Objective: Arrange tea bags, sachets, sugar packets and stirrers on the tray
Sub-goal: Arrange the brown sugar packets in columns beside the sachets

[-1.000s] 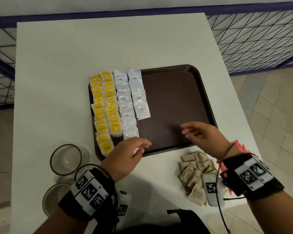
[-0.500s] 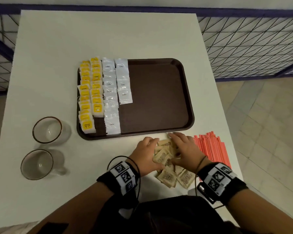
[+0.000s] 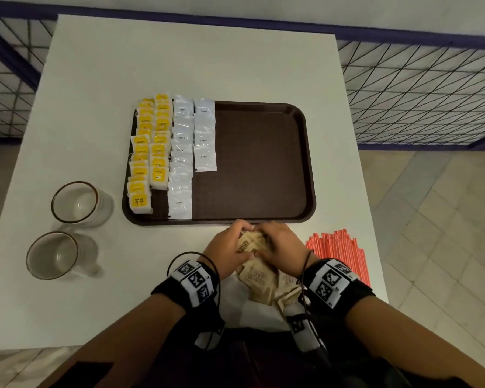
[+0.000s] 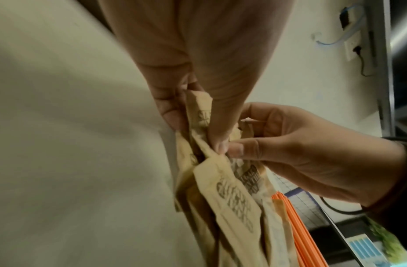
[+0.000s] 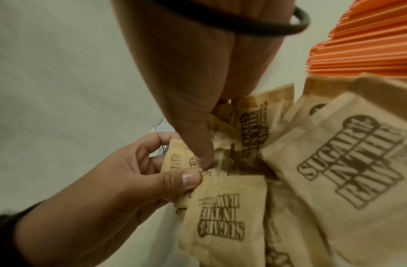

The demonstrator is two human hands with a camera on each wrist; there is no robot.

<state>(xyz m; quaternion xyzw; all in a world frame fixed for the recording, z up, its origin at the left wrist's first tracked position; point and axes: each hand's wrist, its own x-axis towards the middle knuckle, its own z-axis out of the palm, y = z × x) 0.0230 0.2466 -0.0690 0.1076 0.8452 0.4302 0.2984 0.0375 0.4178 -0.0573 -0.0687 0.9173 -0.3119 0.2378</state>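
A pile of brown sugar packets [image 3: 259,278] lies on the white table just in front of the brown tray [image 3: 263,163]. My left hand [image 3: 242,233] and right hand [image 3: 259,233] meet over the far end of the pile. The left hand [image 4: 198,126] pinches several packets [image 4: 232,195] between thumb and fingers. The right hand [image 4: 243,137] curls round packets beside it, its thumb against the left fingertip. Yellow tea bags [image 3: 149,152] and white coffee sachets [image 3: 182,152] lie in rows on the tray's left part. Orange stirrers [image 3: 339,253] lie right of the pile.
Two glass mugs [image 3: 74,203] [image 3: 53,256] stand on the table left of the tray. The tray's right half is bare. The stirrers [image 5: 369,45] reach the table's right edge. A mesh railing [image 3: 417,93] runs behind and beside the table.
Both hands left the tray's front edge and came back to the sugar pile. They have since closed together on packets at its far end.
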